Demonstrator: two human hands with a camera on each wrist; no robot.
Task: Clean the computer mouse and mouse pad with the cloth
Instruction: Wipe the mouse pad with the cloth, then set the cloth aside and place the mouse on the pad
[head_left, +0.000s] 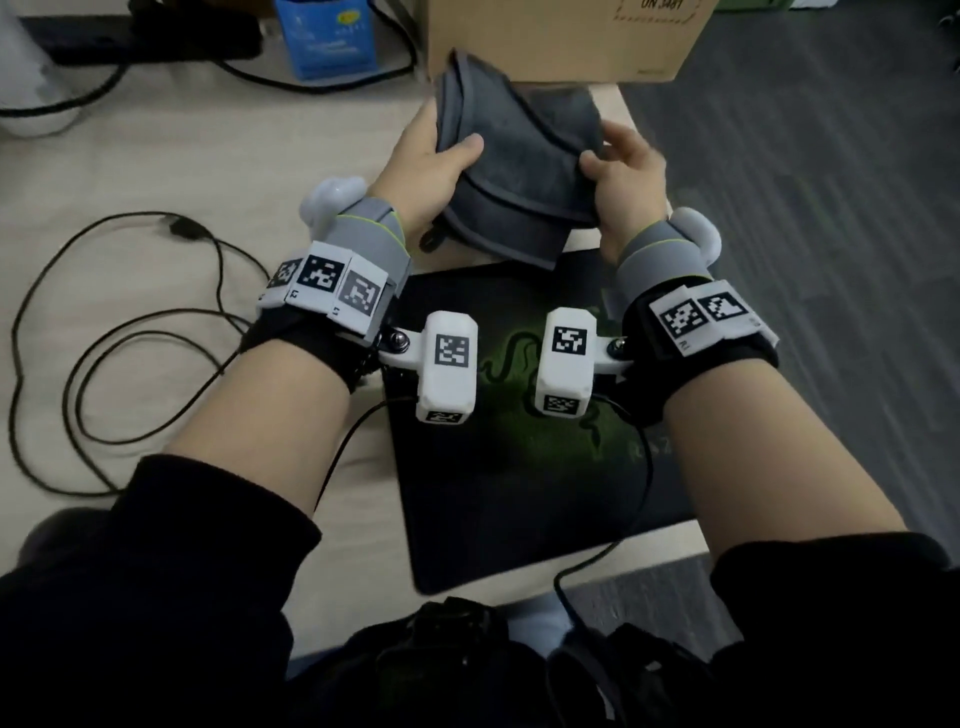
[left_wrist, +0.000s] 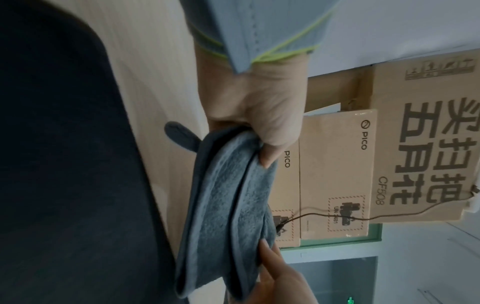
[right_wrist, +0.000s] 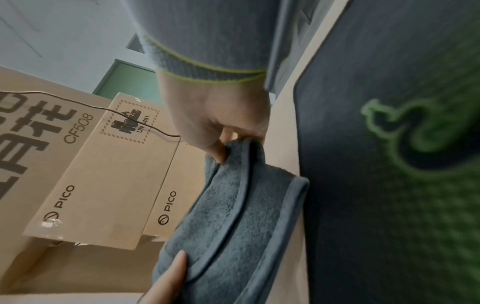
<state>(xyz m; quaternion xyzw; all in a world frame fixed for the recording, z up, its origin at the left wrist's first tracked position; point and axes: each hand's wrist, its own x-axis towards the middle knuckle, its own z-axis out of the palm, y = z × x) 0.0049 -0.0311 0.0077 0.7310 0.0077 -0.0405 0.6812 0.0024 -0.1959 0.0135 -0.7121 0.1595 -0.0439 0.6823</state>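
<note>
A folded grey cloth (head_left: 519, 171) hangs in the air above the far edge of the black mouse pad (head_left: 519, 467) with a green logo. My left hand (head_left: 441, 153) grips the cloth's left side, thumb on top. My right hand (head_left: 610, 156) pinches its right side. In the left wrist view the left hand (left_wrist: 259, 119) clamps the cloth (left_wrist: 226, 205) beside the mouse pad (left_wrist: 64, 164). In the right wrist view the right hand (right_wrist: 215, 123) pinches the cloth (right_wrist: 233, 216) next to the mouse pad (right_wrist: 389, 185). No computer mouse shows in any view.
A cardboard box (head_left: 561, 36) stands just behind the cloth, and a blue box (head_left: 332, 36) sits to its left. Black cables (head_left: 130, 338) loop over the wooden desk (head_left: 208, 156) left of the pad. The desk's right edge drops to grey carpet (head_left: 805, 182).
</note>
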